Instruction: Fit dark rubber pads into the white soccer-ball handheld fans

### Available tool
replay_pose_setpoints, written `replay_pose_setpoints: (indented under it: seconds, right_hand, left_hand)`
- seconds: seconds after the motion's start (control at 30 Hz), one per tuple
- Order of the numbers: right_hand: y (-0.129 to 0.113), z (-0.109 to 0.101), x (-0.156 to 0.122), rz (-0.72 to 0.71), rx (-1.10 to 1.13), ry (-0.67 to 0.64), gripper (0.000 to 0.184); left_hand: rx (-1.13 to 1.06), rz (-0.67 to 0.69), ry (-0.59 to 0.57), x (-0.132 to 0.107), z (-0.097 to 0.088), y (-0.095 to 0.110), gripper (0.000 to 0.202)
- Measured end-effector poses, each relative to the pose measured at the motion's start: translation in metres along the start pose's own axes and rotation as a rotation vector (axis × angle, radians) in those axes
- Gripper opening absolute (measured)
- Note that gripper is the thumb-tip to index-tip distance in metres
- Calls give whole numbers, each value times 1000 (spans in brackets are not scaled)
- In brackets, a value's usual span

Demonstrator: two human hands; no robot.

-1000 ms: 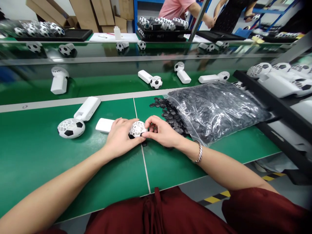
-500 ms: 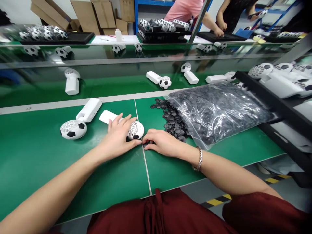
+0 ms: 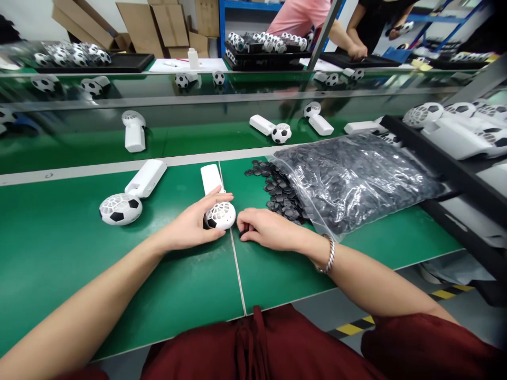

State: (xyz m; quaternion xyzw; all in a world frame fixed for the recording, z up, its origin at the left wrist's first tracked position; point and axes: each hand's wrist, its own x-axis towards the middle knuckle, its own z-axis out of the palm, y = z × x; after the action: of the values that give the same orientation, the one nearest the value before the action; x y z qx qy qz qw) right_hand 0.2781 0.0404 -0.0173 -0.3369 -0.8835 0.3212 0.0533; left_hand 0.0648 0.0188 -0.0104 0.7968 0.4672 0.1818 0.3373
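A white handheld fan (image 3: pixel 224 216) with a football-patterned head lies on the green table, its handle pointing away from me. My left hand (image 3: pixel 192 222) grips the head from the left, thumb below and fingers over the top. Just right of the head, my right hand (image 3: pixel 267 230) is closed in a pinch on a small black piece (image 3: pixel 243 233), mostly hidden by the fingers. Beyond that hand spreads a pile of black pieces (image 3: pixel 283 198), spilling from a clear plastic bag (image 3: pixel 356 174) full of them. Another football fan (image 3: pixel 121 209) rests at the left.
Behind the table runs a green conveyor (image 3: pixel 190 132) carrying several more football fans. A black tray (image 3: pixel 447 158) stacked with fans stands at the right. Across the line are black trays of football parts (image 3: pixel 265 50), a white bottle (image 3: pixel 193 58) and co-workers' arms (image 3: pixel 344 39).
The fan under my left hand has turned, its handle swinging from left to pointing away. My right hand has shifted slightly right. Fans on the near conveyor moved right; those farther back moved left.
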Motion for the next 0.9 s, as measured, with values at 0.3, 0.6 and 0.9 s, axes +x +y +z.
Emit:
replay_pose_setpoints:
  seconds: [0.3, 0.6, 0.9]
  right_hand:
    - [6, -15, 0, -252, 216, 319, 13]
    - [3, -3, 13, -388, 162, 334, 14]
    - [5, 1, 25, -289, 397, 366, 4]
  left_hand:
    - [7, 52, 8, 2, 3, 1, 56]
    - [0, 32, 44, 5, 6, 4, 52]
    - [-79, 16, 116, 8, 13, 5, 35]
